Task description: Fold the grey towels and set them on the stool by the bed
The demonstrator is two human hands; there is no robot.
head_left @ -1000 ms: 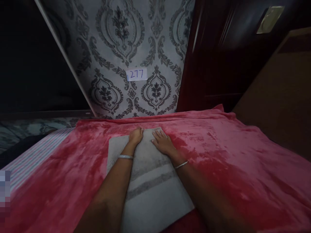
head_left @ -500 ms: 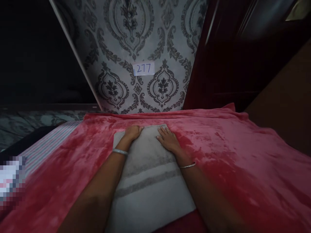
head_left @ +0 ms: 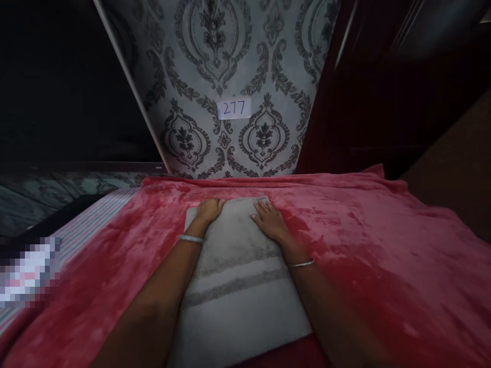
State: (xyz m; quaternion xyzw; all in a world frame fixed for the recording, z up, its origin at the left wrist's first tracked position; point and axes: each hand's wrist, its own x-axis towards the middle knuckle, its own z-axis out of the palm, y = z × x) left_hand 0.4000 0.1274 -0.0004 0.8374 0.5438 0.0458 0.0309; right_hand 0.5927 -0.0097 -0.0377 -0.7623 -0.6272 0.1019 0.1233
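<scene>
A folded grey towel (head_left: 238, 286) with darker stripes lies on a red plush blanket (head_left: 364, 245) in front of me. My left hand (head_left: 209, 210) rests on the towel's far left corner with the fingers curled over its edge. My right hand (head_left: 270, 221) lies flat on the far right corner, fingers spread and stretched out. Both wrists carry thin bangles. Neither hand lifts the towel; both press on its far end.
Behind the bed stands a wall with grey damask wallpaper (head_left: 233, 61) and a paper label reading 277 (head_left: 233, 108). A dark wooden door (head_left: 383, 92) is at the right. A striped sheet (head_left: 82, 232) shows at the left past the blanket.
My hands have spread slightly apart along the towel's far edge, the left moving toward the left corner. The view has shifted a little to the left and down.
</scene>
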